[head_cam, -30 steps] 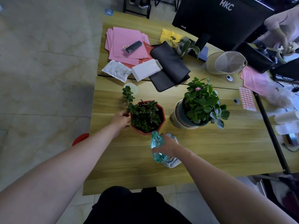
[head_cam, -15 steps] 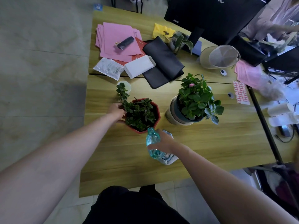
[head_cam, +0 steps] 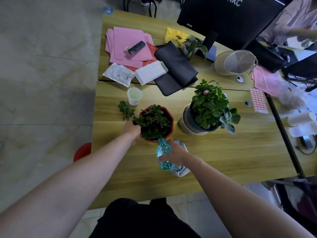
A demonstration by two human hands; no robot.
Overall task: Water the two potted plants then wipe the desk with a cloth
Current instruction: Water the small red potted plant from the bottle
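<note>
A red pot point(head_cam: 169, 117) with a low green plant stands near the middle of the wooden desk point(head_cam: 223, 155). My left hand point(head_cam: 132, 129) grips its left rim. My right hand point(head_cam: 175, 154) holds a clear teal water bottle point(head_cam: 163, 150), tilted with its neck right at the pot's near edge. A pale cloth point(head_cam: 181, 170) lies on the desk under that hand and the bottle. To the right stands a taller plant with a pink flower in a grey and cream pot point(head_cam: 188, 124).
A white paper cup point(head_cam: 134, 97) and a loose green sprig point(head_cam: 126, 111) lie left of the red pot. Behind are pink papers point(head_cam: 127, 43), a white box point(head_cam: 151, 74), a black pad point(head_cam: 176, 69), a monitor point(head_cam: 228, 16) and a cap point(head_cam: 238, 61). A person sits at the far right.
My left hand has slid down the red pot's left side, uncovering the sprig and the cup. The bottle stays tilted at the pot's near edge. The view has shifted a little.
</note>
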